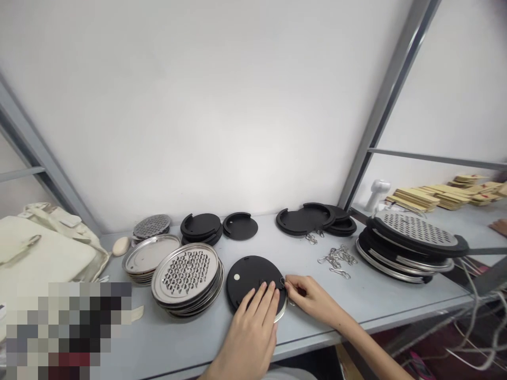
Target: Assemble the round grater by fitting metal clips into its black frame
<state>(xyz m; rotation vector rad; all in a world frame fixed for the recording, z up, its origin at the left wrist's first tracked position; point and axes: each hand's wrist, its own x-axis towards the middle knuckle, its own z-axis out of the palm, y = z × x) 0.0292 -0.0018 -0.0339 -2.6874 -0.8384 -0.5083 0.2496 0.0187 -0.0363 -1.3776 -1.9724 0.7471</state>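
Observation:
A round black disc [253, 266] with a pale dot lies near the table's front edge, a silver rim showing beneath its lower right. Flat on its lower half rests my left hand [253, 327], fingers stretched out. At the disc's right edge my right hand [309, 298] pinches a small metal wire clip [282, 282]. To the left stands a stack of round metal grater plates [187, 272], with a stack of plain metal plates [152, 253] behind it. More wire clips [338, 257] lie in a loose pile right of the disc.
Black holders [202, 224] and further black holders [304, 219] sit along the wall. A tall stack of assembled graters [415, 229] stands at right. Pale bags [47, 243] lie at left, wooden pieces [447, 195] at far right. A person's hand [499, 227] shows at the right edge.

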